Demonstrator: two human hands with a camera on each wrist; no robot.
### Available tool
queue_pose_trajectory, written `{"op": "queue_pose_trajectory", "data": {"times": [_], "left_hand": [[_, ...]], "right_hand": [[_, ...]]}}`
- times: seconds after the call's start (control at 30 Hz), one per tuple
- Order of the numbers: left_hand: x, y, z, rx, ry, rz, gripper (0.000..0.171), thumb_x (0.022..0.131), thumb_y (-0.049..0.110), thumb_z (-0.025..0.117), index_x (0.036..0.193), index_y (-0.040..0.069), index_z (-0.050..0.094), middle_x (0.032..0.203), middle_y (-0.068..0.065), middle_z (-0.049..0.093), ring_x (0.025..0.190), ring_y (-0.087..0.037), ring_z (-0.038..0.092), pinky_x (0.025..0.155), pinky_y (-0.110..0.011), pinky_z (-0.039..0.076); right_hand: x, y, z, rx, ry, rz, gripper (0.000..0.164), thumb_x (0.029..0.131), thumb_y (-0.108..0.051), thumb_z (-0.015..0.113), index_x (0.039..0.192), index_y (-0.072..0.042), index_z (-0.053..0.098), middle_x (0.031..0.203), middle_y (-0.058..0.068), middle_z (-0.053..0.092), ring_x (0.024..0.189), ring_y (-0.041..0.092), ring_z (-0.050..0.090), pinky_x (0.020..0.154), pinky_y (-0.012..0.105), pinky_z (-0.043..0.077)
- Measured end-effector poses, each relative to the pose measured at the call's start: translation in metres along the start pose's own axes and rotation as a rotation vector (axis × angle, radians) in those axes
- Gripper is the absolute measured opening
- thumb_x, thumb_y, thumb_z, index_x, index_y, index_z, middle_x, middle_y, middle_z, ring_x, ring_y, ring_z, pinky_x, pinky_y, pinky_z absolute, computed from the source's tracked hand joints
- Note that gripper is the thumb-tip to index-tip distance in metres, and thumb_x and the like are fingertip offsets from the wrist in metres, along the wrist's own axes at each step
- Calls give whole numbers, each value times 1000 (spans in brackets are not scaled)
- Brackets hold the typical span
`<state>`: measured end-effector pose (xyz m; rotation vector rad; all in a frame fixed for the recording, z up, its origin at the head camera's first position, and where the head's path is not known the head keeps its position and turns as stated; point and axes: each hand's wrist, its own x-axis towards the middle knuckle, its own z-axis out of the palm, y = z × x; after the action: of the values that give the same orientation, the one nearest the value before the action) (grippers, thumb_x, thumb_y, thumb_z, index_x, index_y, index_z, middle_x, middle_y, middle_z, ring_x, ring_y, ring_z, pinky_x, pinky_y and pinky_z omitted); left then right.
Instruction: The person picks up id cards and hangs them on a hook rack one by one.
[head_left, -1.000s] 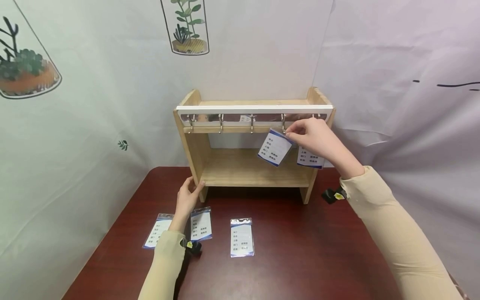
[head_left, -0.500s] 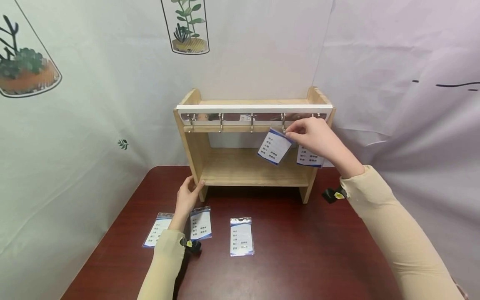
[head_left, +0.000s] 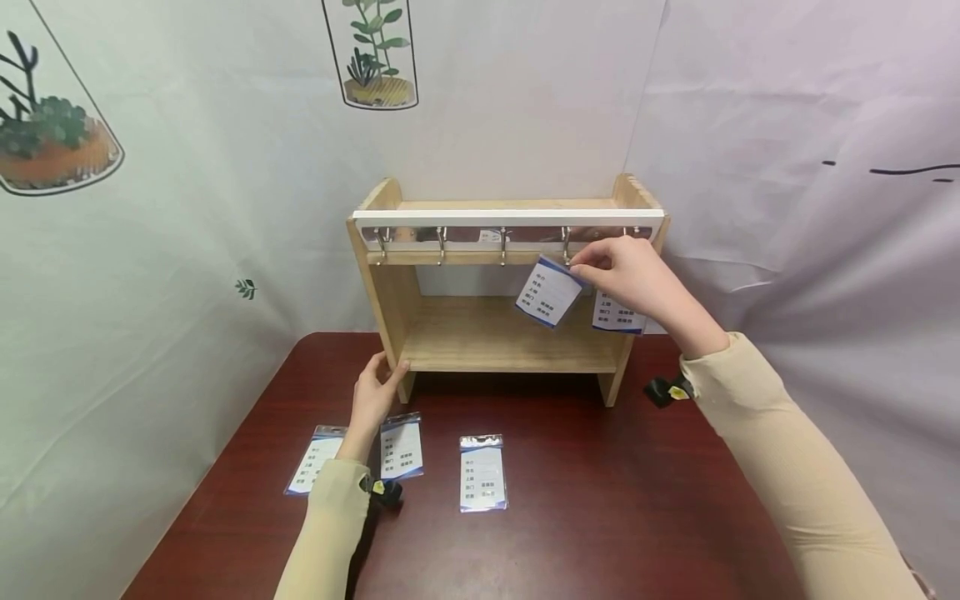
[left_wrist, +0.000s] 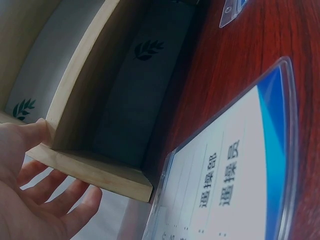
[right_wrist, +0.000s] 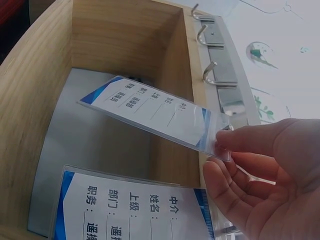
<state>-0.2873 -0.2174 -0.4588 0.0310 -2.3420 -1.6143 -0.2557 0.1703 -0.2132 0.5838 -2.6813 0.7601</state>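
Observation:
My right hand [head_left: 626, 268] pinches the clear top end of a badge holder [head_left: 549, 292] between thumb and fingers, right at a hook [head_left: 566, 243] of the rack's metal strip. The card hangs tilted; in the right wrist view my fingertips hide where its slot meets the hook. Beside it a second badge holder [right_wrist: 135, 210] hangs, its top partly behind my hand. My left hand [head_left: 373, 398] grips the lower left side of the wooden shelf rack [head_left: 510, 333], thumb on the front edge [left_wrist: 42, 131] and fingers round the outer side.
On the dark red table [head_left: 600, 500] lie a badge holder [head_left: 483, 477] in the middle, another [head_left: 402, 448] beside my left wrist, and a third [head_left: 315, 462] partly under the left forearm. Several hooks line the strip. White printed cloth [head_left: 525, 100] surrounds the table.
Almost nothing differs: both hands keep their places, and the pinched badge holder stays tilted by the hook.

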Motion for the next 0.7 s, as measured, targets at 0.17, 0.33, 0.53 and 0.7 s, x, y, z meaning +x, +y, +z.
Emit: {"op": "queue_pose_trajectory", "data": {"times": [0.17,0.33,0.53,0.7], "left_hand": [[0,2,0,6,-5,-8,61,96,41,69,142,5,52,133,-24,61,122,-36,59,101,-51,49],[-3,1,-1,13,-1,-15,61,96,40,69,142,3,52,132,-25,61,121,-36,59,100,-50,50],[-3,2,0,7,-2,-13,59,96,40,69,140,4,53,131,-24,62,120,-35,60,99,-50,51],[-1,2,1,5,-1,-11,60,96,41,69,141,5,53,133,-24,61,122,-36,59,100,-50,50]], "right_hand": [[-3,0,-3,-2,5,-3,22,98,-21,67,108,-5,77,100,10,75,91,25,66,81,43,48],[-8,3,-5,-9,13,-9,23,98,-23,66,109,-5,76,101,10,75,91,25,65,81,43,48],[-15,5,-10,-7,20,16,25,99,-24,64,113,-6,76,104,11,75,94,26,66,82,44,49],[-21,4,-14,7,38,37,26,99,-26,65,114,-7,75,107,13,74,97,27,67,83,45,49]]}}
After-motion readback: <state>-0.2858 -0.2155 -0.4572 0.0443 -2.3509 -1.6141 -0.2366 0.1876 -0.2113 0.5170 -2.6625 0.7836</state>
